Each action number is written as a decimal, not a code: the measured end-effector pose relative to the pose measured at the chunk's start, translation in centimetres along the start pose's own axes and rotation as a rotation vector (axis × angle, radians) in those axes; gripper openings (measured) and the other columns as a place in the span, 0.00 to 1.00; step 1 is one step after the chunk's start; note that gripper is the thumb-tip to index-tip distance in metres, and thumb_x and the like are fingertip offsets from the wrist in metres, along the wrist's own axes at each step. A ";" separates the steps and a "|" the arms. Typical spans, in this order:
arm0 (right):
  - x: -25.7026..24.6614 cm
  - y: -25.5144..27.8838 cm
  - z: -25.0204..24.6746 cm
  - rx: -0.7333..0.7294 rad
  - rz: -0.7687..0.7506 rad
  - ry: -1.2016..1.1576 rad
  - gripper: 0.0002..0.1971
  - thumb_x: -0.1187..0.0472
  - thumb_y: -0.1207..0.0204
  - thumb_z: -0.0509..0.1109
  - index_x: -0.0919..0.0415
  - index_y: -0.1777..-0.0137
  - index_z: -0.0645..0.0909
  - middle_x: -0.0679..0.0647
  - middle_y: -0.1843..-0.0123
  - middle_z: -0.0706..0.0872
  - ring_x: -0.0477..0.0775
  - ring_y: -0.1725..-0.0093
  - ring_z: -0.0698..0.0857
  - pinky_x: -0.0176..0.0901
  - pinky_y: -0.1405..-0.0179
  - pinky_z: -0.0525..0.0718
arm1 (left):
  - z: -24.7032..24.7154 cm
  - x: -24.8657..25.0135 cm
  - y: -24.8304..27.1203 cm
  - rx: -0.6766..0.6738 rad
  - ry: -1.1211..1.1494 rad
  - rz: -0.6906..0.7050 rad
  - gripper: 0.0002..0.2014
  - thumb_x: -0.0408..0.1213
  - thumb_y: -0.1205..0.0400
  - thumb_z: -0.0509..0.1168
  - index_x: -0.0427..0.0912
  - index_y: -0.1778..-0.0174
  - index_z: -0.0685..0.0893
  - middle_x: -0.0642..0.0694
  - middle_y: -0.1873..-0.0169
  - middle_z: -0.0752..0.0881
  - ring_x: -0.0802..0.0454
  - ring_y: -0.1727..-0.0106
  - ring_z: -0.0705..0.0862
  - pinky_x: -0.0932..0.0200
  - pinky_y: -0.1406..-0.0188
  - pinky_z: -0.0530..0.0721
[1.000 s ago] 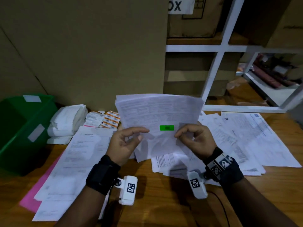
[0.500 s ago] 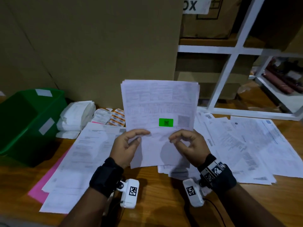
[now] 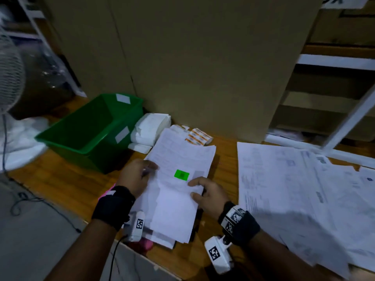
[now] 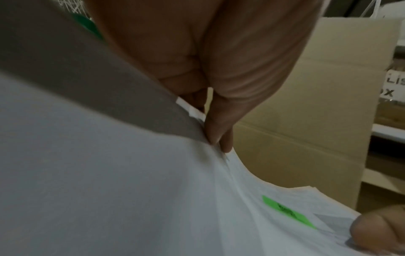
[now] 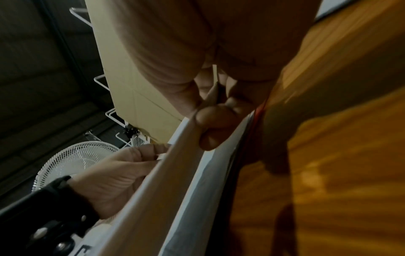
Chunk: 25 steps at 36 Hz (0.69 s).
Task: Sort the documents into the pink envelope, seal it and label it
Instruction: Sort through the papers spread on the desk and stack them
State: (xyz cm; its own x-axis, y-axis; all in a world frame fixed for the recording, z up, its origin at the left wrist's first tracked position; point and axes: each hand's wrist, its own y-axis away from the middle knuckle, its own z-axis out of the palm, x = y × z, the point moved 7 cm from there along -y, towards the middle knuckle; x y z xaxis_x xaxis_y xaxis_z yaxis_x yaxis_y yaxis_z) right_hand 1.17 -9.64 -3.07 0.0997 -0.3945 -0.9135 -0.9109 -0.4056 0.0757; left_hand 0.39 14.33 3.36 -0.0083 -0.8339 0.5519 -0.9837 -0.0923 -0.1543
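Observation:
A stack of white printed documents (image 3: 178, 179) with a green sticker (image 3: 181, 175) lies tilted over the papers at the table's left. My left hand (image 3: 140, 175) grips its left edge, thumb on top; the left wrist view shows the fingers (image 4: 219, 135) pinching the sheets (image 4: 109, 190). My right hand (image 3: 205, 191) pinches the stack's right edge, and the right wrist view has the thumb (image 5: 210, 121) on the paper (image 5: 175, 173). The pink envelope (image 3: 146, 243) peeks out beneath the papers at the table's front edge, mostly hidden.
A green bin (image 3: 91, 130) stands at the left, folded white cloths (image 3: 150, 128) and orange-printed packets (image 3: 197, 136) behind the stack. More documents (image 3: 294, 189) spread over the wooden table (image 3: 85, 179) at the right. A large cardboard box (image 3: 192, 67) rises behind; a fan (image 3: 10, 74) stands far left.
Both hands have carried the stack leftward and lowered it from upright to nearly flat over the left pile. The head view has swung left.

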 end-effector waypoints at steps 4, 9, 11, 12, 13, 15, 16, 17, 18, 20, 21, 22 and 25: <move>-0.2 -1.0 2.0 -0.036 0.012 0.063 0.11 0.59 0.22 0.72 0.39 0.48 0.82 0.42 0.37 0.85 0.44 0.38 0.83 0.42 0.35 0.83 | -0.4 -1.9 0.1 -0.016 -0.161 -0.016 0.17 0.21 0.22 0.67 0.43 0.43 0.92 0.41 0.41 0.88 0.41 0.39 0.85 0.53 0.35 0.80; 0.4 -1.1 2.6 -0.045 0.108 0.084 0.10 0.53 0.24 0.74 0.38 0.45 0.82 0.43 0.49 0.88 0.45 0.51 0.88 0.41 0.48 0.87 | -0.4 -2.7 0.6 -0.031 -0.223 -0.082 0.12 0.32 0.20 0.70 0.47 0.43 0.91 0.38 0.32 0.81 0.40 0.31 0.80 0.52 0.31 0.76; 0.7 -0.5 2.0 -0.031 0.135 0.025 0.13 0.55 0.22 0.73 0.43 0.39 0.82 0.39 0.66 0.86 0.46 0.62 0.89 0.41 0.60 0.88 | -0.2 -1.8 0.7 -0.012 -0.192 -0.061 0.12 0.33 0.21 0.71 0.47 0.43 0.91 0.37 0.32 0.81 0.39 0.31 0.80 0.53 0.31 0.76; 0.9 0.0 1.5 -0.024 0.146 0.015 0.13 0.55 0.21 0.72 0.44 0.37 0.82 0.38 0.73 0.83 0.49 0.65 0.89 0.44 0.63 0.88 | 0.1 -1.1 0.7 -0.014 -0.160 -0.048 0.12 0.33 0.21 0.72 0.47 0.42 0.91 0.37 0.33 0.81 0.40 0.31 0.80 0.53 0.31 0.76; 1.1 0.4 0.8 -0.016 0.149 0.024 0.13 0.54 0.21 0.71 0.43 0.37 0.81 0.37 0.76 0.82 0.50 0.65 0.90 0.45 0.63 0.89 | 0.5 -0.2 0.7 -0.026 -0.123 -0.027 0.12 0.34 0.21 0.72 0.48 0.42 0.91 0.38 0.34 0.82 0.42 0.30 0.80 0.55 0.32 0.75; 1.6 1.2 -1.0 0.027 0.151 0.060 0.14 0.49 0.23 0.71 0.40 0.37 0.81 0.34 0.74 0.81 0.49 0.63 0.89 0.46 0.61 0.89 | 1.8 2.2 0.8 -0.082 -0.033 0.027 0.12 0.39 0.21 0.71 0.48 0.42 0.91 0.42 0.36 0.84 0.46 0.29 0.79 0.58 0.35 0.75; 1.7 1.4 -2.1 0.058 0.150 0.083 0.15 0.48 0.24 0.71 0.40 0.38 0.82 0.35 0.72 0.82 0.47 0.62 0.88 0.44 0.59 0.89 | 2.5 3.4 0.8 -0.112 0.014 0.050 0.13 0.42 0.22 0.71 0.48 0.42 0.90 0.44 0.36 0.84 0.48 0.28 0.78 0.57 0.35 0.76; 1.9 1.8 -3.4 0.093 0.151 0.110 0.14 0.48 0.24 0.71 0.40 0.39 0.82 0.36 0.69 0.81 0.44 0.61 0.86 0.41 0.57 0.88 | 3.4 4.8 0.8 -0.142 0.050 0.069 0.13 0.43 0.21 0.70 0.48 0.41 0.90 0.45 0.36 0.84 0.49 0.29 0.78 0.56 0.34 0.78; 2.1 2.2 -4.7 0.130 0.144 0.151 0.12 0.50 0.23 0.72 0.39 0.41 0.82 0.36 0.66 0.81 0.41 0.60 0.84 0.34 0.58 0.85 | 4.3 6.1 0.7 -0.167 0.072 0.082 0.13 0.41 0.20 0.71 0.47 0.40 0.90 0.45 0.36 0.83 0.50 0.29 0.78 0.56 0.33 0.78; 2.2 3.5 -7.3 0.197 0.153 0.222 0.12 0.53 0.23 0.72 0.39 0.42 0.82 0.36 0.62 0.83 0.38 0.59 0.82 0.23 0.62 0.76 | 6.1 8.9 0.6 -0.206 0.096 0.122 0.12 0.37 0.18 0.71 0.45 0.39 0.90 0.46 0.36 0.83 0.51 0.31 0.79 0.61 0.33 0.76; 2.5 4.2 -8.6 0.234 0.167 0.241 0.12 0.55 0.23 0.71 0.40 0.42 0.83 0.37 0.60 0.85 0.40 0.58 0.83 0.24 0.62 0.75 | 7.0 10.2 0.6 -0.230 0.114 0.139 0.12 0.38 0.18 0.71 0.45 0.39 0.90 0.46 0.37 0.84 0.51 0.33 0.80 0.62 0.35 0.77; 2.9 4.9 -9.9 0.270 0.181 0.251 0.13 0.57 0.24 0.71 0.42 0.41 0.84 0.39 0.57 0.87 0.43 0.55 0.84 0.28 0.59 0.77 | 8.1 11.3 0.6 -0.266 0.136 0.149 0.11 0.40 0.18 0.71 0.45 0.40 0.90 0.46 0.37 0.84 0.51 0.34 0.81 0.60 0.36 0.80; 4.0 7.2 -13.2 0.344 0.211 0.271 0.13 0.58 0.24 0.73 0.48 0.41 0.87 0.48 0.48 0.90 0.48 0.48 0.86 0.36 0.47 0.80 | 11.2 13.9 0.5 -0.357 0.164 0.148 0.14 0.47 0.22 0.71 0.49 0.42 0.89 0.47 0.41 0.85 0.50 0.42 0.85 0.53 0.39 0.85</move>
State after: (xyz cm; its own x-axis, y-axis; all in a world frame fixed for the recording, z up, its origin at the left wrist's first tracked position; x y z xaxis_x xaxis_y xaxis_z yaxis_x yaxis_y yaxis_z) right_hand 0.25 -25.02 -0.96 -0.0429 -0.6578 -0.7520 -0.9974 -0.0155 0.0704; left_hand 1.78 -3.41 1.80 -0.1541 -0.7237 0.6727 -0.9700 0.2404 0.0364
